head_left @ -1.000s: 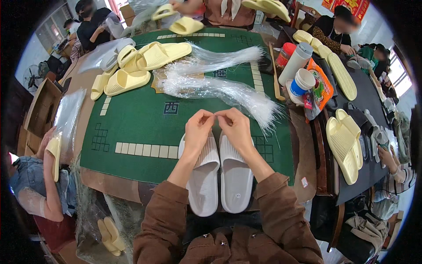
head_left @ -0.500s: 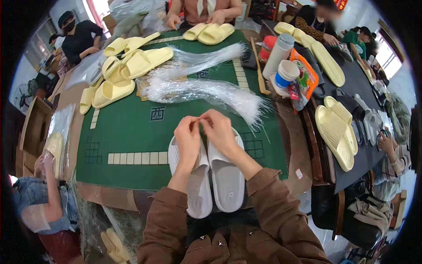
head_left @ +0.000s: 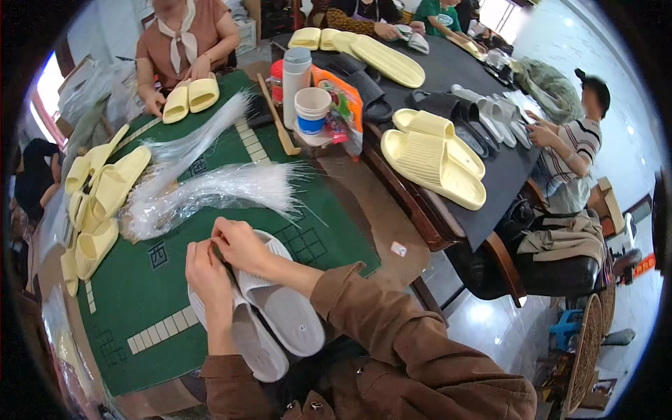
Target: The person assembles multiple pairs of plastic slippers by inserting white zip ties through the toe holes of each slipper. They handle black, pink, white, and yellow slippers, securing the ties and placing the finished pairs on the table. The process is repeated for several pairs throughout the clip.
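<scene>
A pair of light grey slide slippers (head_left: 297,322) lies side by side at the table's near edge, toes pointing away from me. My left hand (head_left: 208,276) and my right hand (head_left: 241,246) meet over the toe end, fingertips pinched close together. Whatever is between the fingers is too small or hidden to make out. Just beyond my hands lies a bundle of thin clear plastic strands (head_left: 217,194) in clear wrap. Behind it is a second strand bundle (head_left: 199,133), on the green table mat (head_left: 157,318).
Pale yellow slippers (head_left: 98,245) are heaped at the left. A wooden stick (head_left: 278,115), a grey bottle (head_left: 297,84) and a white-and-blue cup (head_left: 312,112) stand far right of the mat. Yellow slippers (head_left: 437,157) lie on the dark side table (head_left: 483,220). Co-workers sit around.
My view has swung to the right, so the table and slippers appear farther left and tilted. Both hands stay pinched together over the grey slippers.
</scene>
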Available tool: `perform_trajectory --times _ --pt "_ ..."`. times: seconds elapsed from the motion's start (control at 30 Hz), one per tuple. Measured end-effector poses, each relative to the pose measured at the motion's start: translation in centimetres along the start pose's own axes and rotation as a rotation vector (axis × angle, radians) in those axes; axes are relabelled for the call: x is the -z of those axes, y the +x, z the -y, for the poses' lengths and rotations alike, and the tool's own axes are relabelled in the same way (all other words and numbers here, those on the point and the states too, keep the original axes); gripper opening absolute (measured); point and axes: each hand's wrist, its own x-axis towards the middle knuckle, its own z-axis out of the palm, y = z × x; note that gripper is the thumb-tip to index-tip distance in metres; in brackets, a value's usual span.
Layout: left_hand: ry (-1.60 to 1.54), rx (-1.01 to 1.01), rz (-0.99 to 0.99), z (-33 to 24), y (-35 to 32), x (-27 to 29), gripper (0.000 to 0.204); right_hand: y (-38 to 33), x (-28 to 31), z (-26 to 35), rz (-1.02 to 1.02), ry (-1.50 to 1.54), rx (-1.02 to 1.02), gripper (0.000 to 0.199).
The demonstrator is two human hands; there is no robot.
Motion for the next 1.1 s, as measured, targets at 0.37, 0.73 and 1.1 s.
perform_trajectory --times 0.37,0.73,1.1 --pt "-0.182 0.160 0.079 1.4 -0.3 0.0 0.011 -0.9 11.4 5.4 -0.013 -0.141 -0.099 0.029" --pt "-0.135 -0.063 0.016 -3.7 1.1 3.7 0.021 -8.6 42.5 9.2 -0.384 -0.898 -0.220 0.019" --pt "0.061 -0.282 0.388 -8.6 -10.6 6.3 0.030 -6.8 43.9 4.5 -0.158 -1.121 -0.083 0.019"
